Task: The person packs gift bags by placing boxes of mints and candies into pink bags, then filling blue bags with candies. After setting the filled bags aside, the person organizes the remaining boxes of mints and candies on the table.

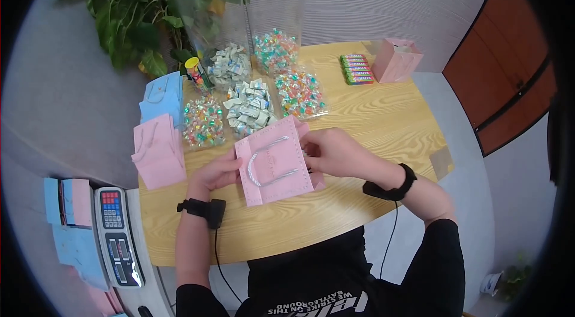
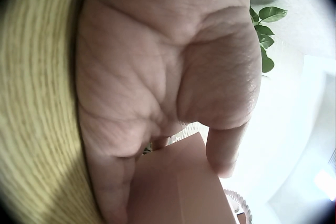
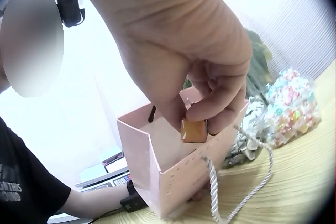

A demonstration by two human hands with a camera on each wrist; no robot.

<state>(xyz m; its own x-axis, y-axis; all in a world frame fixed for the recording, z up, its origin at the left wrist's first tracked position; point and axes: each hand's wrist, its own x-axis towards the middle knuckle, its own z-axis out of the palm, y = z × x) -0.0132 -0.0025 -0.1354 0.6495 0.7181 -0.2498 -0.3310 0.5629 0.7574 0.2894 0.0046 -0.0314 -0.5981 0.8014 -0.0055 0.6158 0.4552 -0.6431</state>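
Note:
A pink paper gift bag [image 1: 263, 188] with white rope handles [image 1: 250, 168] leans over the table, its mouth toward the right. My left hand [image 1: 217, 173] holds the bag near its base, thumb on the handle face; the left wrist view has the bag [image 2: 176, 187] between thumb and fingers. At the mouth is my right hand [image 1: 335, 150]. The right wrist view shows its thumb and fingers pinching a small amber-coloured candy [image 3: 194, 131] just over the opening. Much of the bag's inside is hidden by that hand.
Beyond the bag are trays of wrapped candies [image 1: 203, 122], white-wrapped pieces [image 1: 248, 104] and more candies [image 1: 299, 94]. Folded pink bags [image 1: 159, 158] and blue bags [image 1: 162, 95] lie left. Candy sticks [image 1: 357, 69] and another pink bag [image 1: 397, 62] stand back right.

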